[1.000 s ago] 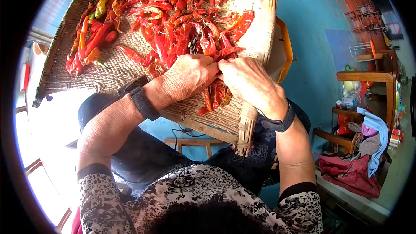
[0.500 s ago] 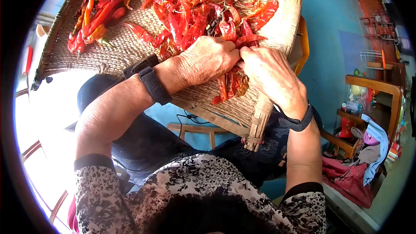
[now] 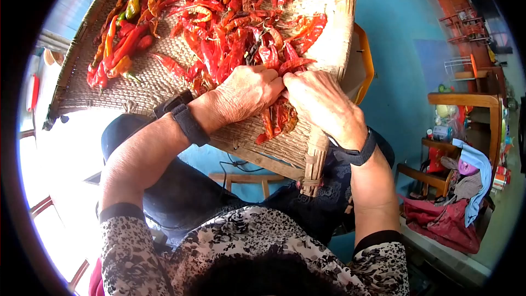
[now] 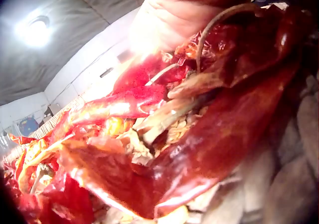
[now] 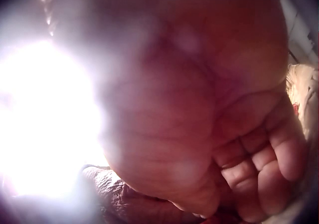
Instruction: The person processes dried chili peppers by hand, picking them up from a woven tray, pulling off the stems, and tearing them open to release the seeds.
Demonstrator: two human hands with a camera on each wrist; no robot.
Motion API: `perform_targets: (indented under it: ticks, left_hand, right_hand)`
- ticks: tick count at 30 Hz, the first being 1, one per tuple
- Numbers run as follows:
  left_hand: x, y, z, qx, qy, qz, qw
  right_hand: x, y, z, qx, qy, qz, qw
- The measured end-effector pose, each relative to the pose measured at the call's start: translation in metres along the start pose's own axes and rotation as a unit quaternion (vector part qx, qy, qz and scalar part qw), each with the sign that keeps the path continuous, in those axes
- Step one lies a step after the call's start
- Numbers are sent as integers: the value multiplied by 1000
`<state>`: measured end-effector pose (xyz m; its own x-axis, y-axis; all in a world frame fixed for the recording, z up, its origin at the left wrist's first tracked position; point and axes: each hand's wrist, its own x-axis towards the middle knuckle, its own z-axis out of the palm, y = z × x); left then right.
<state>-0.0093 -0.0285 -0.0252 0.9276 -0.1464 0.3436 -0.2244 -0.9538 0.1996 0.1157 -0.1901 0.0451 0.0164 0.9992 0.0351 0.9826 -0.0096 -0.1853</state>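
Observation:
Both hands meet over the near right corner of a woven tray [image 3: 71,89], fingertips close together. The left hand [image 3: 247,92], fingers curled, pinches at a dried red chili pepper, mostly hidden under the knuckles. From the other side the right hand [image 3: 323,98] bends its fingers in to the same spot. A bit of red shows by its thumb tip [image 5: 207,204] in the right wrist view. Wrinkled chilies [image 3: 276,123] lie just below the hands. In the left wrist view, a long glossy chili [image 4: 214,144] and pale stems [image 4: 172,112] lie beneath the left hand.
A large heap of red chilies [image 3: 219,44] covers the tray's middle, with fresher peppers [image 3: 129,44] on the left. The tray's corner post [image 3: 313,170] stands near the knees. To the right are a yellow-edged object [image 3: 366,66] and a wooden chair [image 3: 466,97] with cloths.
The head view swung and came back, shifting the whole scene. Both hands stay together at the same corner of the tray, with only slight movement of the fingers.

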Motion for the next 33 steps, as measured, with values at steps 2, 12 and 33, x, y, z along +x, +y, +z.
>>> perform_targets:
  ticks: [2, 12, 33]
  left_hand:
    - [0, 1, -1, 5, -4, -4, 1000]
    - [0, 1, 1, 12, -7, -4, 1000]
    - [-1, 0, 3, 26, 3, 5, 1000]
  right_hand:
    - [2, -2, -4, 3, -19, 7, 1000]
    - [6, -3, -3, 0, -44, 23, 999]
    - [4, 1, 4, -12, -34, 11, 999]
